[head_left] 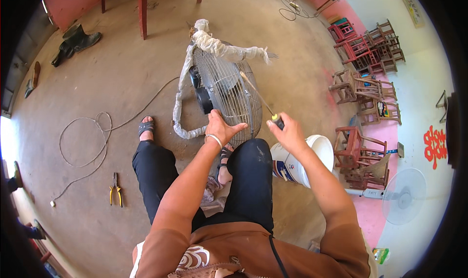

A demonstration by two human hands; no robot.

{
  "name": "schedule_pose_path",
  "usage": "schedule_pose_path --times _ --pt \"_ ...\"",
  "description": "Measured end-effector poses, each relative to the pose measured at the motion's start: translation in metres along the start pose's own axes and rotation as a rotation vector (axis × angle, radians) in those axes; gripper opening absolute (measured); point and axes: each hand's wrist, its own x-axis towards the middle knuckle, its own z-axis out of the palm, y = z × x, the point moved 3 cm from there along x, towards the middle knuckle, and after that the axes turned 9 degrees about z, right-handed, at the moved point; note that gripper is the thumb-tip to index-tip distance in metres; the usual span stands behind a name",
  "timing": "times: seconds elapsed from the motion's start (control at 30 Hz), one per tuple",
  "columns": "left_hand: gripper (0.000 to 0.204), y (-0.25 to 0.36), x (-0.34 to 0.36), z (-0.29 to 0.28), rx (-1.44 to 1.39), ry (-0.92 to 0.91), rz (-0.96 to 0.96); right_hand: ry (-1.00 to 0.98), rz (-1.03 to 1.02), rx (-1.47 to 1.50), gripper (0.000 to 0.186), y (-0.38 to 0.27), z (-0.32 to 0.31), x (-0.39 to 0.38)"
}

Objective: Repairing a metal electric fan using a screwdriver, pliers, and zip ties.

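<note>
A large metal fan (226, 83) with a round wire cage and a dark motor at its back stands on the floor before my knees. Its tubular frame (222, 50) is wrapped in white plastic. My left hand (222, 129) holds the near rim of the cage, thumb stretched toward the front grille; its other fingertips are partly hidden. In my right hand (287, 132) is a screwdriver (262, 99) with a black and yellow handle. Its long shaft slants up and left across the front of the cage. I cannot tell whether the tip touches the wires.
Beside my right knee, a white bucket (317, 156) lies tilted. Yellow-handled pliers (115, 189) and a looped cable (105, 141) lie on the floor at left. Black boots (78, 39) are farther off. Wooden stools (353, 146) and a white fan (404, 196) line the right wall.
</note>
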Motion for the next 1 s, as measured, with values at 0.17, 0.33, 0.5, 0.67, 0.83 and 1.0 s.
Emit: schedule_pose_path --times 0.17,0.33,0.5,0.67,0.83,1.0 --pt "0.092 -0.007 -0.001 0.0 -0.007 0.068 0.06 -0.086 0.018 0.069 0.038 0.041 0.034 -0.057" --pt "0.096 -0.007 0.001 0.0 -0.016 0.046 0.05 -0.136 0.073 0.073 0.039 0.042 0.041 -0.067" --pt "0.093 -0.004 0.0 0.004 0.049 0.044 0.055 -0.083 0.075 0.117 0.036 0.047 0.041 -0.063" --pt "0.092 -0.004 0.0 0.003 0.022 0.075 0.076 -0.07 0.029 0.128 0.039 0.039 0.044 -0.049" --pt "0.091 0.001 -0.001 0.002 0.035 0.057 0.062 -0.101 0.062 0.147 0.038 0.037 0.043 -0.043" --pt "0.093 -0.002 -0.002 0.001 0.025 0.099 0.101 -0.091 0.082 0.15 0.036 0.032 0.039 -0.061"
